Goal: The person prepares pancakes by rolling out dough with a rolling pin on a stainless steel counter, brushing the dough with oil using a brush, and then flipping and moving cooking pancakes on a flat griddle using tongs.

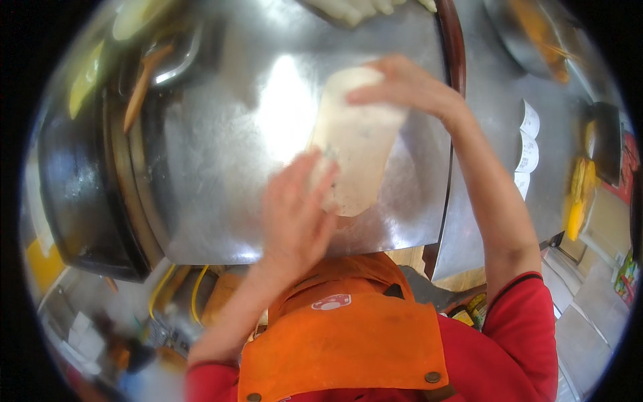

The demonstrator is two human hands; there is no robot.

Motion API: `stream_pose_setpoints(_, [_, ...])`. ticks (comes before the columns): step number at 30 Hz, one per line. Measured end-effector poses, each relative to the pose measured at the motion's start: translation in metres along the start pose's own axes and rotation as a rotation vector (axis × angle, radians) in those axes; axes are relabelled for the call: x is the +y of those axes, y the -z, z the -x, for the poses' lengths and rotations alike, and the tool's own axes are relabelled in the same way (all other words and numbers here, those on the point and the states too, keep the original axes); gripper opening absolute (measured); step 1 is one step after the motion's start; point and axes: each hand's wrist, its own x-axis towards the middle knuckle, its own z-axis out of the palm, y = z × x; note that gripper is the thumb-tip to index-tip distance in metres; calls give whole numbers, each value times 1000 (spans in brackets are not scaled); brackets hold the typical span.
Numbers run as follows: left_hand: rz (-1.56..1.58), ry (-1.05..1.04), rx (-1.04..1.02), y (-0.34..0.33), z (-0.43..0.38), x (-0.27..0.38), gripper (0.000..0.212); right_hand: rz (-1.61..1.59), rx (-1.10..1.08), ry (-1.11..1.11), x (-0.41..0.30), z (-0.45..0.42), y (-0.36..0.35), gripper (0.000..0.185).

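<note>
A long, flat piece of pale dough hangs or lies over the steel worktop in front of me. My right hand grips its far end, with the fingers on top of it. At its near left edge is my left hand, blurred, fingers bent and apart; whether it pinches the dough is not clear. Small dark specks show on the dough's near part. More pale dough pieces lie at the worktop's far edge.
At left, a wooden-handled tool lies by a metal tray, beside a dark, shiny griddle or box. Paper slips are on the right-hand steel surface, below a metal bowl with orange contents. A dark red bar edges the worktop.
</note>
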Motion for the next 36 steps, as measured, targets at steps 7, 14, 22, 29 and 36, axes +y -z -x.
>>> stream_pose_setpoints(7, [-16, -95, 163, 1, -65, -9, 63, 50, 38, 51, 3, 3, 2, 43])
stream_pose_setpoints(14, [41, 3, -79, -13, 2, 3, 69, 38, 320, 107, 8, 12, -21, 33])
stream_pose_setpoints(22, [256, 0, 54, 49, -72, -2, 69, 374, 41, 585, -61, 56, -38, 24])
stream_pose_setpoints(29, [428, 464, -474, 67, -77, 22, 25, -594, 420, 213, 10, 98, -75, 46])
stream_pose_setpoints(36, [563, 448, -275, 94, -64, 67, 19, -554, 170, 13, 18, 121, -118, 63])
